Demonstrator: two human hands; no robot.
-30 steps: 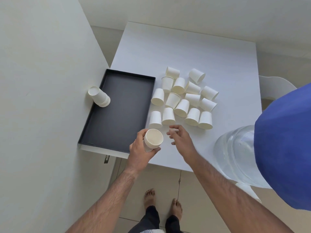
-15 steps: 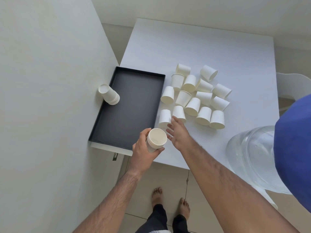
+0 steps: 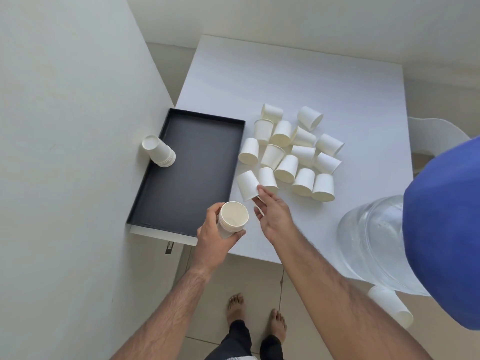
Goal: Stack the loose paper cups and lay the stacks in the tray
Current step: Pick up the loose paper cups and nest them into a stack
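My left hand holds a short stack of white paper cups, mouth up, at the table's near edge beside the black tray. My right hand pinches the rim of one loose cup, which is tilted and lifted off the table. Several more loose white cups lie and stand in a cluster to the right of the tray. One finished stack lies on its side at the tray's left wall, against the room wall.
The white table stretches back past the cups. A large clear water jug stands at the near right corner, with a cup stack beneath it. A white wall borders the tray's left side. A chair sits at right.
My right hand reached forward to the nearest cup, gripped its rim and tipped it up. The stack in my left hand stayed at the near edge.
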